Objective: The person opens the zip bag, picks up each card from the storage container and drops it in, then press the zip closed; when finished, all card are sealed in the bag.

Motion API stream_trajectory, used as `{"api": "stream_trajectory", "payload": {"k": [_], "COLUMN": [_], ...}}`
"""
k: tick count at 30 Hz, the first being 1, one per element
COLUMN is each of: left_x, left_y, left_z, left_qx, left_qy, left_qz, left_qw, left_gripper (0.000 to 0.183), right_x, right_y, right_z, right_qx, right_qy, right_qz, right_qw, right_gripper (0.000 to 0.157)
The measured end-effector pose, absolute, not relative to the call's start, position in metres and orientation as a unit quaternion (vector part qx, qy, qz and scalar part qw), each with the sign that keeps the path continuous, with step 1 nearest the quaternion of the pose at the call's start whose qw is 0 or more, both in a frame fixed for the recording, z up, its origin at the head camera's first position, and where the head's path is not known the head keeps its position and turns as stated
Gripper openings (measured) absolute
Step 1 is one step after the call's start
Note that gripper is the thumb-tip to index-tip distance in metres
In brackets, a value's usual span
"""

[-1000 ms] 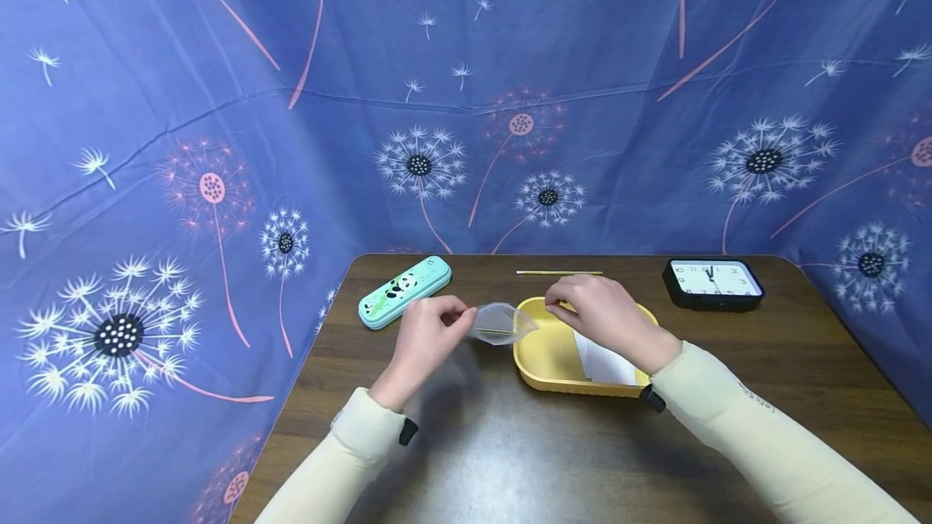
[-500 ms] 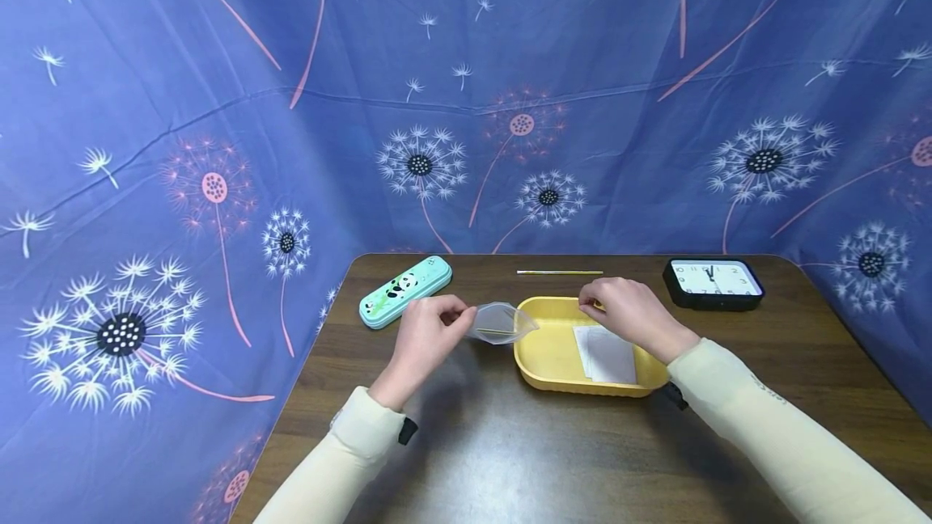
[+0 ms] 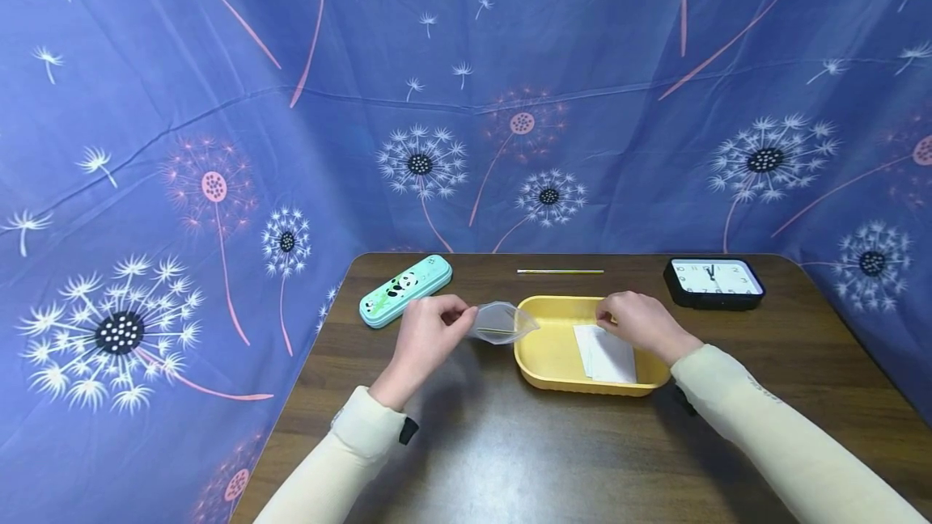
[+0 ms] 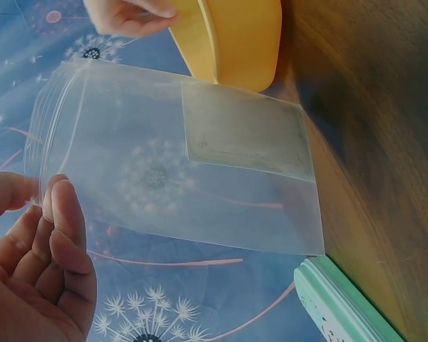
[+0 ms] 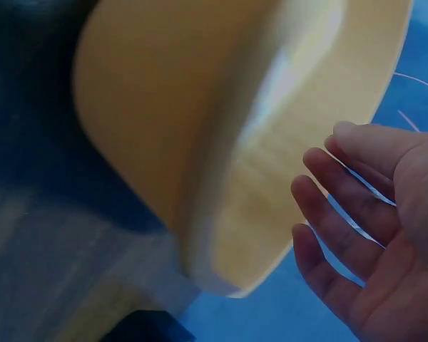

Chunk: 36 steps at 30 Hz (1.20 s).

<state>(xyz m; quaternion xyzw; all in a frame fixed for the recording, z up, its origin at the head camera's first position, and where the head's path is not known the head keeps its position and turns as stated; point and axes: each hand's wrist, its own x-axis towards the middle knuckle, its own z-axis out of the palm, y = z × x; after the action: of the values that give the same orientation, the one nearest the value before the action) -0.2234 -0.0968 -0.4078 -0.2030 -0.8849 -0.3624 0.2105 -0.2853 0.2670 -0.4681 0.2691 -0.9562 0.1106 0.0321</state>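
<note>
Loosely bent, with nothing visible between them, the fingers of the right hand point(image 3: 641, 323) hang over the far right part of the yellow, round-cornered plastic tray point(image 3: 544, 358); the right wrist view shows the fingertips slightly spread. White, flat, overlapping paper sheets point(image 3: 610, 358) lie on the tray floor just beside those fingertips, on the side towards the person — their side edges run roughly from far to near, a little askew. Of the two hands the right is clearly the nearer; whether it touches the sheets, I cannot tell.

Well to their left, the left hand point(image 3: 428, 338) pinches the top edge of a clear, thin plastic zip bag point(image 3: 502, 319), which hangs with its mouth gaping by the tray's left end. A greyish, flat, four-sided piece point(image 4: 248, 135) shows inside, at the lower end.

One second ago the right hand was over the tray's middle, near the bag's mouth, hiding part of the sheets; now it is farther right and closer to the tray floor — the left hand and bag have hardly moved.
</note>
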Motion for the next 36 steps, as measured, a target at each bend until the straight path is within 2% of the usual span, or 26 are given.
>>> {"api": "stream_trajectory", "payload": {"k": [8,15,21,36], "left_x": [-0.223,-0.224,-0.224,-0.223], "left_y": [-0.096,-0.098,-0.097,-0.098], "left_z": [-0.407,-0.408,-0.408,-0.409], "left_qx": [-0.206,-0.205,-0.206,-0.204], "left_qy": [-0.882,-0.881,-0.882,-0.883], "left_qz": [-0.369,-0.371,-0.366,-0.370], "left_qw": [0.210,0.208,0.213,0.203], "left_gripper": [0.014,0.014,0.015,0.014], "right_x": [-0.283,-0.281,-0.281,-0.281], "right_y": [0.273,0.278,0.279,0.279], "right_z": [-0.484,-0.492,-0.498,-0.505], "right_qx": [0.268,0.295,0.282,0.280], "right_qy": [-0.958,-0.950,-0.953,-0.956], "right_qz": [0.095,0.097,0.091,0.083], "right_qw": [-0.029,-0.037,-0.057,-0.022], "right_gripper": [0.013,0.041,0.062,0.069]}}
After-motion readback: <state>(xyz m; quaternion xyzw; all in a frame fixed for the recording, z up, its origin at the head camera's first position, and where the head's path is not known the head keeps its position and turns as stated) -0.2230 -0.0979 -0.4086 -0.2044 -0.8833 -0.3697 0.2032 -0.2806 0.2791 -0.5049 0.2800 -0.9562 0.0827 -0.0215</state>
